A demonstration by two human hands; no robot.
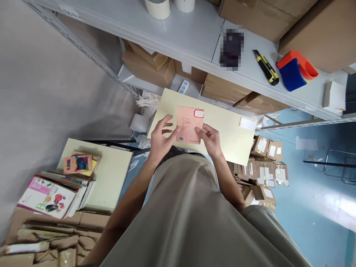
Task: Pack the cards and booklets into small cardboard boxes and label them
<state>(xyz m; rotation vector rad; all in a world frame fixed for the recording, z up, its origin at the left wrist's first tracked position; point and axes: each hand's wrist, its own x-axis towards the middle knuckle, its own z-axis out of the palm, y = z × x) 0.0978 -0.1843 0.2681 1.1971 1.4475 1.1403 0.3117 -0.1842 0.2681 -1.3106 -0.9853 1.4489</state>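
Observation:
A thin pink book [189, 122] with a barcode, small print and a red-bordered label faces up above a pale yellow tabletop [228, 133]. On its right edge my right hand [210, 139] is closed, thumb on the cover and fingers curled behind. By the opposite edge is my left hand [162, 139], its fingers spread apart and its thumb tip against the cover. A white label or slip [247, 123] lies at the table's right end.
Over the table runs a grey shelf [183, 33] with a yellow-black utility knife [266, 67], an orange-blue tape dispenser [296, 70] and tape rolls [158, 8]. Stacked books [50, 196] stand at left; taped cartons [264, 172] sit on the floor at right.

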